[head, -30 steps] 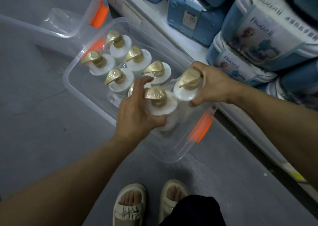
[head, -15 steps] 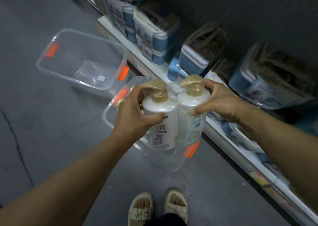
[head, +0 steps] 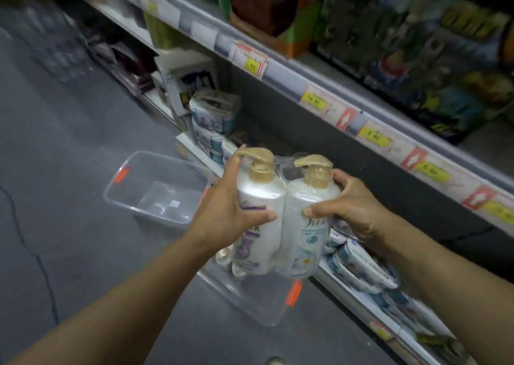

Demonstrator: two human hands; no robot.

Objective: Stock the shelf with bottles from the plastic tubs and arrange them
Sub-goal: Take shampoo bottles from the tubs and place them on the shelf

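Two white pump bottles with gold pumps, wrapped together in clear film, hang upright in mid-air in front of the shelf. My left hand (head: 225,214) grips the left bottle (head: 257,225), which has a purple label. My right hand (head: 350,206) grips the right bottle (head: 304,236), which has a pale blue label. Below them on the floor stands a clear plastic tub (head: 264,300) with an orange latch; a few more bottles show in it behind my left wrist. The middle shelf edge (head: 347,106) with yellow price tags runs above the bottles.
An empty clear tub (head: 133,178) with orange latches sits on the grey floor to the left. Blue and white packs (head: 214,117) fill the bottom shelf. Green and dark packages (head: 417,36) stand on the shelf above. The grey floor stretches to the left.
Both hands have lifted the wrapped pair of bottots higher out of the tub, up toward the middle shelf. My view has swung upward, so the upper shelves now show.
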